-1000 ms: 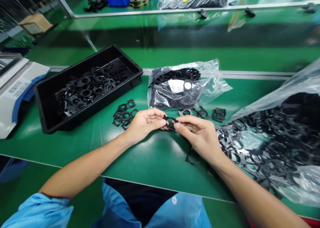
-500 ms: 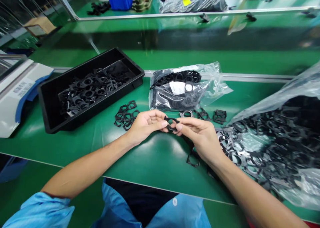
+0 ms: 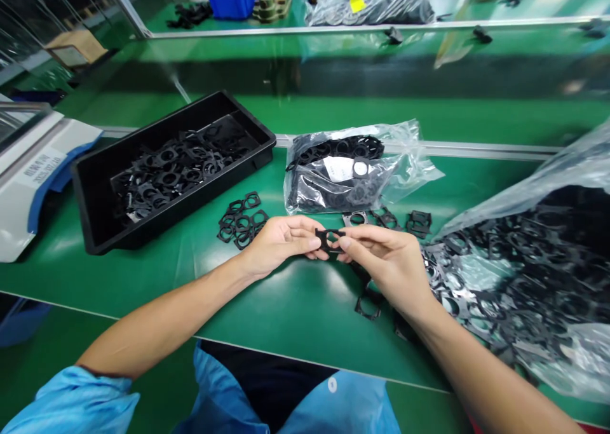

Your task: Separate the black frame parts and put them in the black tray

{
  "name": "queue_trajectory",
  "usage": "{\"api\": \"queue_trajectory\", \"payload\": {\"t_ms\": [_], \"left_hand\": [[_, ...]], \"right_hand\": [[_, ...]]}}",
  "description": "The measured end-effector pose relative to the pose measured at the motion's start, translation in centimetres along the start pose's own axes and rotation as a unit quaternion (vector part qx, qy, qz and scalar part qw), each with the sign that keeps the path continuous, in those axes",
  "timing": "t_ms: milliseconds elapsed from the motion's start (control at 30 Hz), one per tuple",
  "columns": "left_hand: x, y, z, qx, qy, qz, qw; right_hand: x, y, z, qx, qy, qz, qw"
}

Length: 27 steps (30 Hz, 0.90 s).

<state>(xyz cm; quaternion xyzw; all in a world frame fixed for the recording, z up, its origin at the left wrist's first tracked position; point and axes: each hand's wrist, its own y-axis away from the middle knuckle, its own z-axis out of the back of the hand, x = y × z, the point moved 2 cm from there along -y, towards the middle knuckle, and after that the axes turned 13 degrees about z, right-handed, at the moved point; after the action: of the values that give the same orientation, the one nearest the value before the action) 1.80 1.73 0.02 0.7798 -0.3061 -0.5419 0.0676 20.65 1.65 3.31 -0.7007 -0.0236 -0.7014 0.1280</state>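
Between my hands, above the green table, is a small black plastic frame (image 3: 330, 232) with a round hole in it. My left hand (image 3: 281, 243) pinches its left end between thumb and fingers. On the opposite end, the thumb and forefinger of my right hand (image 3: 381, 256) are closed. Several similar black frames (image 3: 242, 222) lie in a loose group just beyond my left hand. Behind my right hand are a few more, among them a stacked pair (image 3: 419, 222). One more frame (image 3: 368, 305) lies below my right wrist.
A black tray (image 3: 176, 227) holding many frames stands at the left. Behind my hands lies a clear bag (image 3: 405, 161) of frames. At the right, a large open plastic bag (image 3: 524, 199) spills a heap of them. A white-and-blue machine (image 3: 42, 173) borders the far left.
Both hands have turned the frame a little, so its hole shows at a flatter angle. It stays held at both ends, slightly nearer to me.
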Motion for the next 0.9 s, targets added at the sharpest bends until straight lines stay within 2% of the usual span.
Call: {"api": "queue_trajectory", "payload": {"t_ms": [233,500,600,767,900], "left_hand": [[0.05,-0.05,0.13,-0.022,-0.033,-0.016,0.999],[-0.14,0.09,0.24,-0.038,-0.102,-0.04,0.993],[-0.03,0.0,0.19,-0.02,-0.085,-0.031,0.996],[0.13,0.08,-0.41,0.048,-0.026,-0.02,0.998],[0.15,0.21,-0.53,0.042,-0.043,-0.027,0.998]], "right_hand": [[0.02,0.34,-0.05,0.011,0.059,0.053,0.997],[-0.64,0.15,0.2,-0.002,0.037,0.027,0.999],[-0.66,0.0,0.2,-0.004,0.015,0.009,1.0],[-0.47,-0.43,0.12,-0.008,-0.042,-0.048,0.998],[-0.39,-0.57,0.08,-0.006,-0.059,-0.064,0.996]]}}
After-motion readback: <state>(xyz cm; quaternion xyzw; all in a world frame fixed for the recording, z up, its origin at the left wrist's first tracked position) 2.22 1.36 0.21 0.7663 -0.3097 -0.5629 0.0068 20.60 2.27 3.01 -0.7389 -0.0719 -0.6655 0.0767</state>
